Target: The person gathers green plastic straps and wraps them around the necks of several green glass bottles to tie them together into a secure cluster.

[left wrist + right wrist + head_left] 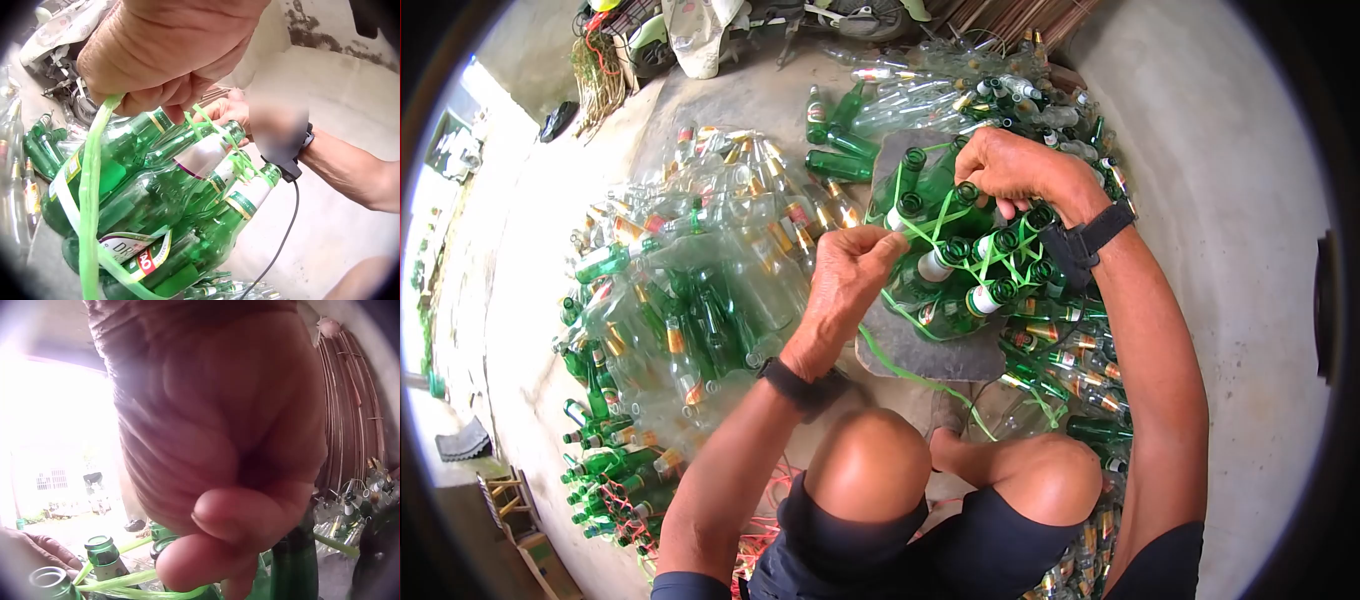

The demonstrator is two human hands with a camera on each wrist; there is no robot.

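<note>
Several green glass bottles [920, 285] stand upright in a tight bundle on a dark stone slab [890, 355]. Bright green plastic twine [90, 206] wraps round their bodies and criss-crosses between their necks. At the near left of the bundle, my left hand [850, 265] pinches the twine, and a length of it hangs below the fist. My right hand [1020, 170] is over the far side, its fingers curled on the twine right beside a bottle neck [965, 193]. A loose tail of twine [930, 378] trails across the slab towards my feet. My right fingertips [206, 556] partly hide the necks behind them.
Clear and green bottles [700, 270] lie in a large pile on the left. More clear bottles [920, 100] lie behind the slab, with loose green bottles [840, 165] beside them. Other bottles [1090, 360] lie along the right wall [1230, 250]. My knees [870, 465] are close in front.
</note>
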